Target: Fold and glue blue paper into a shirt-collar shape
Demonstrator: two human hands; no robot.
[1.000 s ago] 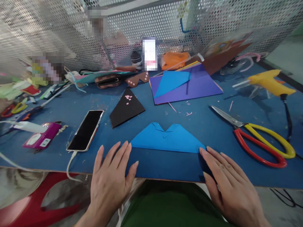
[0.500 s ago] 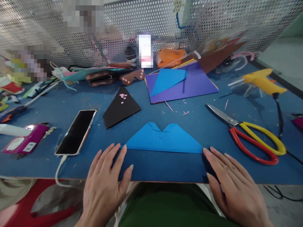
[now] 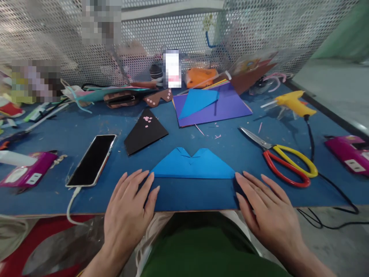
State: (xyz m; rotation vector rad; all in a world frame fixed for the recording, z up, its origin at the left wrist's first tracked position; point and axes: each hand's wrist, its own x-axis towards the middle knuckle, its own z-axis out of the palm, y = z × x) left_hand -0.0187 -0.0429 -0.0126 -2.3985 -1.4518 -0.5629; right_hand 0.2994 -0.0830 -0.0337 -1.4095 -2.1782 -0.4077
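Note:
A folded sheet of bright blue paper (image 3: 193,166) lies flat on the dark blue table, its long straight edge towards me and a V-shaped notch in its far edge. At its left corner, my left hand (image 3: 131,206) rests with the index fingertip on the paper and the fingers stretched out. My right hand (image 3: 266,211) touches the right corner with its index fingertip, fingers extended as well. Neither hand grips anything. Beyond the blue paper lies a folded black paper (image 3: 146,134) with several small pink squares on it.
To the right are scissors (image 3: 268,145) with red and yellow handles, a yellow glue gun (image 3: 294,104) and a magenta box (image 3: 347,152). A phone (image 3: 92,161) on a white cable lies left. Purple paper (image 3: 230,109) sits further back, before a perforated metal panel (image 3: 184,32).
The view has shifted, so objects on the right appear further left and more of the magenta box shows. Both hands remain at the blue paper's corners.

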